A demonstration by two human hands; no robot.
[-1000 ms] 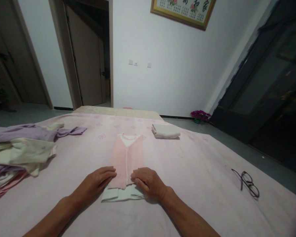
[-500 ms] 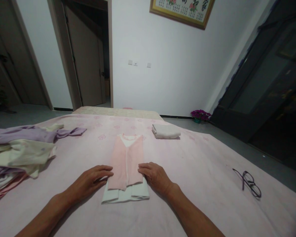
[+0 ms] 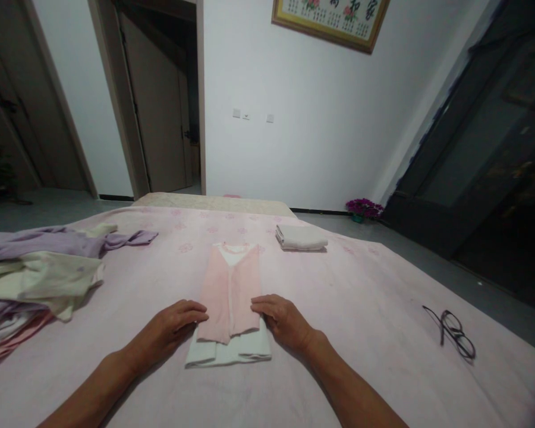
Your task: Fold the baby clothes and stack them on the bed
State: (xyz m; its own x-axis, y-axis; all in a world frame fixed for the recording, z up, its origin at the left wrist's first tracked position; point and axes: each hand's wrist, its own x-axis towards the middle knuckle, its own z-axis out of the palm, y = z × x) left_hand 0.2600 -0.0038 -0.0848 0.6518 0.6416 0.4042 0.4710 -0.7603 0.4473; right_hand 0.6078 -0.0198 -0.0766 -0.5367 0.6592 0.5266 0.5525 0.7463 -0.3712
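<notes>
A small pink and white top (image 3: 245, 291) lies front up before me, its sides tucked into a narrow strip and its white lower part showing below the pink panels. The fingertips of my left hand (image 3: 178, 321) rest on its left edge, fingers stretched out. On the opposite edge, the fingers of my right hand (image 3: 283, 318) lie extended over the pink cloth, with the thumb tucked out of sight. Neither hand lifts the fabric.
A loose heap of clothes (image 3: 40, 276) in lilac, cream and pink spreads on the left. Beyond the top sits a folded white cloth (image 3: 301, 236). Eyeglasses (image 3: 457, 334) lie at the right on the pink bedspread (image 3: 361, 333). A pot of purple flowers (image 3: 364, 208) stands on the floor.
My left hand has shifted slightly right, and its fingertips now reach onto the top's edge with less gap between them. The right hand and the top look nearly the same.
</notes>
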